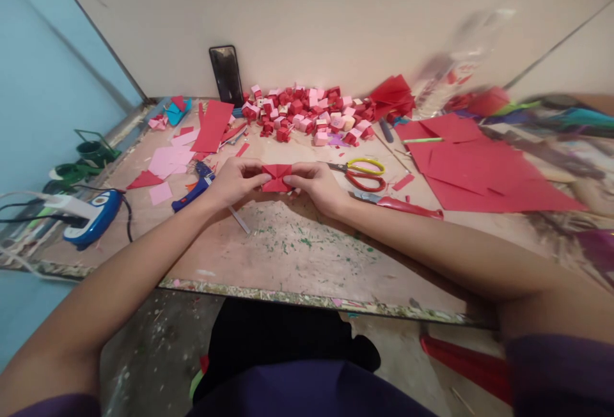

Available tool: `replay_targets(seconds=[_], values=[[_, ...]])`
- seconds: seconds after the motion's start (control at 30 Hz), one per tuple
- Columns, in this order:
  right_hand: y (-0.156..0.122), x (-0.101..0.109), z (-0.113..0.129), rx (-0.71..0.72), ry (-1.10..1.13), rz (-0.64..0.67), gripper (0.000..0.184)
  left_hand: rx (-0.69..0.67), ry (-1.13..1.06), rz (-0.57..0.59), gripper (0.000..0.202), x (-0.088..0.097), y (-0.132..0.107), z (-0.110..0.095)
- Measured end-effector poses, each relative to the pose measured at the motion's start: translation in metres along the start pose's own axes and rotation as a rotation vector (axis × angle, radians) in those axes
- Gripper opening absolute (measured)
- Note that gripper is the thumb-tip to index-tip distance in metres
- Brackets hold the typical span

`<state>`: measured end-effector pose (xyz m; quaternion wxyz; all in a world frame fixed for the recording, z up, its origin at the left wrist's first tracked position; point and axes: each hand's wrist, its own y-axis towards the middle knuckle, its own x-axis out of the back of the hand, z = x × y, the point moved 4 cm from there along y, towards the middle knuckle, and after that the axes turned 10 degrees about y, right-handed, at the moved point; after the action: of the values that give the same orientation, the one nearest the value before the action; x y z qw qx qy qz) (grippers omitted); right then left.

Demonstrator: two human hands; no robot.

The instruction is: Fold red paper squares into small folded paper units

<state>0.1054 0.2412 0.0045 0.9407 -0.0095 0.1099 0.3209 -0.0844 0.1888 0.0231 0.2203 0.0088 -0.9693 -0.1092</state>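
A small folded piece of red paper (277,177) is pinched between both my hands over the middle of a wooden board (288,251). My left hand (237,180) grips its left side with closed fingers. My right hand (314,185) grips its right side the same way. Behind the hands lies a heap of small red and pink folded paper cubes (307,115).
Yellow-and-red scissors (362,173) and a red-handled cutter (398,204) lie right of my hands. Large red paper sheets (474,171) cover the right side. A blue glue gun (194,190), pink paper pieces (167,161) and a power strip (91,215) sit left. A phone (226,75) leans on the wall.
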Motion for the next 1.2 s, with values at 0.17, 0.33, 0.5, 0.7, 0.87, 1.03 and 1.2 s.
replay_targets(seconds=[0.17,0.33,0.5,0.7,0.87,1.03,1.2], values=[[0.000,0.002,-0.002,0.005,-0.025,0.014,0.018,-0.008,-0.031,0.006,0.023,-0.003,-0.002,-0.001],[-0.005,-0.002,0.001,-0.027,-0.035,0.010,0.015,-0.032,-0.030,-0.033,0.035,-0.007,-0.001,-0.001],[-0.008,-0.007,0.002,-0.062,0.025,0.038,0.015,-0.054,-0.048,-0.008,0.028,-0.010,-0.001,0.002],[-0.006,-0.004,-0.001,-0.089,0.124,0.054,0.029,-0.050,-0.057,-0.017,0.018,-0.009,-0.004,0.004],[-0.005,-0.006,0.003,-0.140,0.181,0.097,0.029,-0.121,-0.004,-0.033,0.011,-0.008,-0.005,0.000],[-0.005,-0.007,0.000,-0.111,0.032,0.102,0.027,-0.164,0.048,-0.028,0.012,-0.006,-0.005,-0.004],[-0.003,-0.004,-0.004,-0.088,0.182,0.001,0.026,0.055,-0.101,0.126,0.049,-0.009,-0.009,-0.006]])
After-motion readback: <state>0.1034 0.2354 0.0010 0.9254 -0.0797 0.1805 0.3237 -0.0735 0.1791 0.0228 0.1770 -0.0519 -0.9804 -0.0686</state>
